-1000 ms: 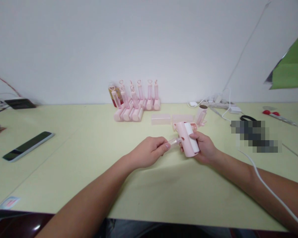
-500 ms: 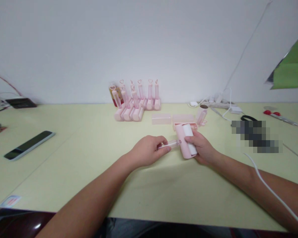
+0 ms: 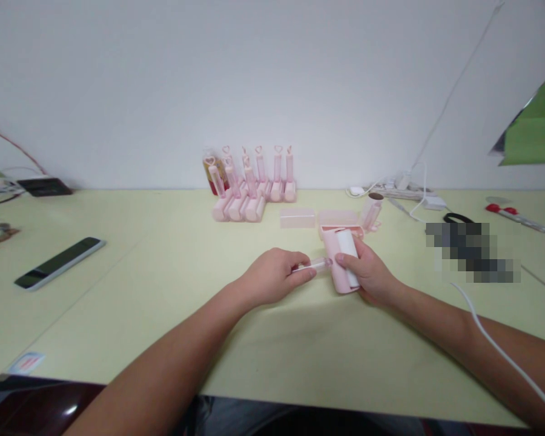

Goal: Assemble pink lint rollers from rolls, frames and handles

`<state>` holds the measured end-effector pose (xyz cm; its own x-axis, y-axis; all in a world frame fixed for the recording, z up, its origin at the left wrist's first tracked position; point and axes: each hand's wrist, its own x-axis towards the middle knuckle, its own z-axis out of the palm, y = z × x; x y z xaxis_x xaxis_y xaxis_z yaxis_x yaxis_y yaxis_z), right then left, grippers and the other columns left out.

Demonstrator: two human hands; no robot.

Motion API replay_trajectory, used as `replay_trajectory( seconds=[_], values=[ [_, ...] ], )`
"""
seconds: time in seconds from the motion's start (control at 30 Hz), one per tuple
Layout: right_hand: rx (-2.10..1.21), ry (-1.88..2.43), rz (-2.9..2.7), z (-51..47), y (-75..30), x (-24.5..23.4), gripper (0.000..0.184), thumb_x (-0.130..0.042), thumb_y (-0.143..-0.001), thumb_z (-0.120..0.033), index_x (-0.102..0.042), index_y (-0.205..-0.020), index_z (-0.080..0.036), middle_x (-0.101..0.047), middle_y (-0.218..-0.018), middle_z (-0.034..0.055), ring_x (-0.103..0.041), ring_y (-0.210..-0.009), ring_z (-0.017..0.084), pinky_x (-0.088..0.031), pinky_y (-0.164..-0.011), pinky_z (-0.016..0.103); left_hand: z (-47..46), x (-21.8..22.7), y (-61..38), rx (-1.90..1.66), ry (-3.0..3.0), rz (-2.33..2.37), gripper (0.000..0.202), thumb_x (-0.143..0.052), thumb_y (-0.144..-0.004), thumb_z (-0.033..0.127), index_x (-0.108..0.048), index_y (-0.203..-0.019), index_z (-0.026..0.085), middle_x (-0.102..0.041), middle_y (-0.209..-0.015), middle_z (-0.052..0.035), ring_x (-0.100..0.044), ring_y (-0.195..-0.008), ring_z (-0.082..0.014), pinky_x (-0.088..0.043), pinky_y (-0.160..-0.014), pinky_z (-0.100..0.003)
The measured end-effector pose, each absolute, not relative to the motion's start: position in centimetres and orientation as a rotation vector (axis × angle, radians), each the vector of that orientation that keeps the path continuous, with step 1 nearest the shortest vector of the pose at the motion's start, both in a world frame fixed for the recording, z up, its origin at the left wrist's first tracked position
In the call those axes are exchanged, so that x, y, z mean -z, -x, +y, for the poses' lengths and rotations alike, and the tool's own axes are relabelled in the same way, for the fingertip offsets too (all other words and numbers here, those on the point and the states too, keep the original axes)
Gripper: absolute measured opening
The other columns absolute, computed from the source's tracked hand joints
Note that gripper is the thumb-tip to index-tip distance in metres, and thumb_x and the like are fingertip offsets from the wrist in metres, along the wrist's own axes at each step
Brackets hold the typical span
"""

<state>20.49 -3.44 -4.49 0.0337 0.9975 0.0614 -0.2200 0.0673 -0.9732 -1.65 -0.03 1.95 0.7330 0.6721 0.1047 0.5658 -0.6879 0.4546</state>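
Observation:
My left hand (image 3: 279, 275) pinches the clear pinkish handle (image 3: 319, 264) of a lint roller. The handle's far end meets the side of the pink roller cover (image 3: 336, 266); whether it is seated there I cannot tell. My right hand (image 3: 375, 272) grips that cover from the right, with its thumb on the white sticky roll (image 3: 347, 248) inside. Just behind lies an open pink cover half (image 3: 343, 231), beside a clear pink lid (image 3: 297, 218). To its right stands a spare handle piece (image 3: 371, 212) with a dark round end.
Several pink lint rollers (image 3: 249, 209) with heart-topped handles stand near the wall. A phone-like dark device (image 3: 60, 263) lies at left. At right are a power strip (image 3: 399, 191), a white cable (image 3: 485, 336), red-handled scissors-like tools (image 3: 508, 212) and a blurred-out dark item (image 3: 472, 251).
The view has shifted slightly. Both hands keep their holds, and the roller cover and handle stay together in nearly the same pose.

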Motion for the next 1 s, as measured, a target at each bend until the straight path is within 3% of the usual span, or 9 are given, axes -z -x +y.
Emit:
replay_trajectory(
  seconds=[0.27,0.57,0.67,0.77,0.83,0.9,1.0],
  values=[
    [-1.175,1.071,-1.135,-3.8,-20.4,4.7,0.051,-0.075,-0.075,-0.036,-0.054,-0.119,-0.022,-0.062,-0.092,-0.0008,-0.053,-0.078,0.016,-0.042,-0.067,0.024,-0.1,-2.0,1.6,-0.334,-2.612,0.924,0.036,-0.048,-0.095,0.045,-0.071,-0.09,0.018,-0.066,-0.072,-0.0035,-0.054,-0.061,-0.0139,-0.032,-0.058,-0.023],
    [-1.18,1.113,-1.047,-4.2,-19.9,4.8,0.052,-0.078,-0.07,-0.036,-0.055,-0.115,-0.023,-0.062,-0.083,-0.0021,-0.052,-0.07,0.015,-0.042,-0.062,0.024,0.0,-1.7,1.4,-0.345,-2.598,0.906,0.033,-0.05,-0.094,0.042,-0.068,-0.086,0.016,-0.062,-0.068,-0.0021,-0.051,-0.06,-0.013,-0.03,-0.057,-0.024],
    [-1.419,1.013,-0.911,-3.8,-20.7,3.7,0.05,-0.07,-0.076,-0.052,-0.057,-0.114,-0.022,-0.064,-0.078,0.0008,-0.055,-0.063,0.017,-0.045,-0.057,0.029,-0.2,-1.3,1.0,-0.418,-2.452,0.898,0.032,-0.05,-0.094,0.043,-0.067,-0.088,0.016,-0.059,-0.067,-0.0002,-0.05,-0.06,-0.0124,-0.031,-0.057,-0.023],
    [-1.685,0.754,-0.76,-3.2,-21.6,2.8,0.057,-0.048,-0.084,-0.07,-0.061,-0.113,-0.023,-0.068,-0.086,0.0071,-0.061,-0.07,0.023,-0.049,-0.057,0.035,-0.5,-0.4,-0.1,-0.586,-2.183,0.859,0.036,-0.048,-0.094,0.046,-0.063,-0.084,0.015,-0.055,-0.067,0.0014,-0.048,-0.061,-0.0112,-0.033,-0.057,-0.022],
    [-1.706,0.642,-0.742,-3.0,-21.6,2.9,0.044,-0.05,-0.087,-0.059,-0.064,-0.111,-0.024,-0.069,-0.093,0.0072,-0.063,-0.076,0.023,-0.051,-0.061,0.036,-0.8,0.5,-1.1,-0.716,-1.98,0.867,0.039,-0.046,-0.094,0.049,-0.059,-0.082,0.015,-0.052,-0.066,0.0023,-0.046,-0.058,-0.0101,-0.034,-0.055,-0.021],
    [-1.664,0.627,-0.814,-3.1,-21.0,3.5,0.028,-0.062,-0.082,-0.035,-0.066,-0.107,-0.024,-0.07,-0.101,0.0063,-0.063,-0.084,0.021,-0.052,-0.069,0.036,-1.0,1.5,-2.1,-0.801,-1.781,0.892,0.04,-0.045,-0.094,0.052,-0.057,-0.083,0.015,-0.052,-0.065,0.0028,-0.045,-0.053,-0.009,-0.036,-0.052,-0.021],
    [-1.582,0.705,-0.937,-3.5,-19.8,4.7,0.034,-0.066,-0.073,-0.015,-0.067,-0.107,-0.022,-0.069,-0.11,0.0057,-0.063,-0.094,0.022,-0.053,-0.076,0.036,-1.2,2.7,-3.2,-0.855,-1.64,0.908,0.039,-0.049,-0.092,0.053,-0.057,-0.086,0.015,-0.053,-0.065,0.0029,-0.047,-0.05,-0.0091,-0.038,-0.049,-0.021]
  ],
)
